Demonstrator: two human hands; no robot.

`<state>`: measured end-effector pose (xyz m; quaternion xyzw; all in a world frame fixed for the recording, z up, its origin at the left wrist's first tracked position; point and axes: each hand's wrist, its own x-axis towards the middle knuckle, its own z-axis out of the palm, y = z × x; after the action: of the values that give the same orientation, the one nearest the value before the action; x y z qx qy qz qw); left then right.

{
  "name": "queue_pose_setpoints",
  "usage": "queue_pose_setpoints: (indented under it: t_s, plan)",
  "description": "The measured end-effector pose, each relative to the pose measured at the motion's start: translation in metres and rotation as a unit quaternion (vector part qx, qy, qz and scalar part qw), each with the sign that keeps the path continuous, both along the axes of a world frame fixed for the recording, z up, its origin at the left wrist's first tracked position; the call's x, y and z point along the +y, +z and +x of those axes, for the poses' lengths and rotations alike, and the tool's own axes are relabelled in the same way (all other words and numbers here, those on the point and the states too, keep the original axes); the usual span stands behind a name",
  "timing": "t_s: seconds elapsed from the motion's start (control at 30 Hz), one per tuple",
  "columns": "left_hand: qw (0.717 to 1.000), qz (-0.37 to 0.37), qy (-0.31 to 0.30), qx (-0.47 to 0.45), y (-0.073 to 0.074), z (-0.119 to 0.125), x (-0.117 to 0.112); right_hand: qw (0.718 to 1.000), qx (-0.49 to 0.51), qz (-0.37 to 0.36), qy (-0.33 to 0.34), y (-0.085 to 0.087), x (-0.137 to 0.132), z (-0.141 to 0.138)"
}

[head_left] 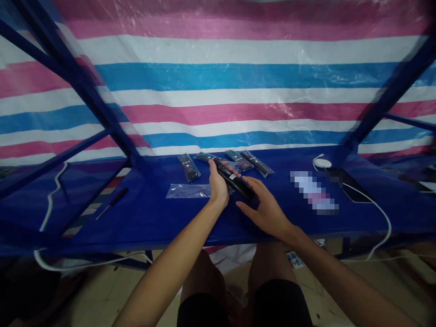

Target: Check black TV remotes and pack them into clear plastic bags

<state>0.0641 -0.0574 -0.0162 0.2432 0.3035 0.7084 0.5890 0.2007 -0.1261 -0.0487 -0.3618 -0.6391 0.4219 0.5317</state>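
Note:
A black remote control [234,180] is tilted above the blue table, its back with a white label turned up. My left hand [220,185] is closed around its upper part, with fingertips showing past the far edge. At the lower end, my right hand [264,202] has its fingers against the remote's side, the thumb spread a little away. Just beyond lie more remotes in clear plastic sleeves: one at the left [189,167], one on the right [257,163], and others between, partly hidden by my left hand. An empty-looking clear plastic sleeve [187,190] lies left of my left wrist.
A screwdriver [114,201] rests at the table's left. To the right are a blurred-out item [315,193], a dark phone-like slab [352,186] and a white round charger [322,162] with cable. Blue metal posts [112,118] flank the table [153,218]; a striped sheet [238,81] hangs behind.

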Motion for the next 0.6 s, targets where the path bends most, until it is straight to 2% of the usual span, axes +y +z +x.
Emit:
queue_pose_setpoints:
  t_s: [0.07, 0.13, 0.3, 0.4, 0.5, 0.6]
  plan:
    - [0.999, -0.026, -0.018, -0.002, -0.003, -0.001, -0.001, 0.991, -0.095, 0.09, -0.006, 0.0, 0.002, 0.007]
    - [0.999, -0.041, -0.021, 0.008, -0.006, -0.002, -0.003, 0.98, -0.14, 0.14, 0.003, 0.001, 0.004, 0.013]
    - [0.998, -0.02, 0.013, 0.066, -0.012, -0.003, -0.001, 0.963, -0.191, 0.177, 0.069, 0.001, 0.002, 0.016]
    - [0.993, -0.017, 0.058, 0.104, -0.015, -0.004, 0.002, 0.96, -0.202, 0.187, 0.042, -0.001, 0.0, 0.012]
    - [0.989, -0.051, 0.075, 0.113, -0.018, -0.005, 0.006, 0.955, -0.216, 0.204, 0.006, -0.003, 0.0, 0.009]
    - [0.988, -0.079, 0.078, 0.107, -0.02, -0.006, 0.008, 0.93, -0.264, 0.256, -0.018, -0.005, 0.003, 0.008]
